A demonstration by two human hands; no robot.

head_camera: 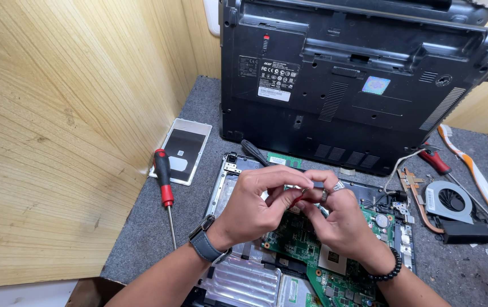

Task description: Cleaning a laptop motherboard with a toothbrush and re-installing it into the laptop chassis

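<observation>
Pinched between left hand [253,207] and right hand [335,219]: a small red-handled tool [299,198]. Held just above green board [300,239].

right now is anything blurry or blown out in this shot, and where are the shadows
Head view: light is even and soft; nothing is blown out. The green circuit board and the laptop shell look sharp. The left hand and right hand cast only faint shadows on the board. Wide-lens bending shows in the wooden wall at the left edge.
</observation>
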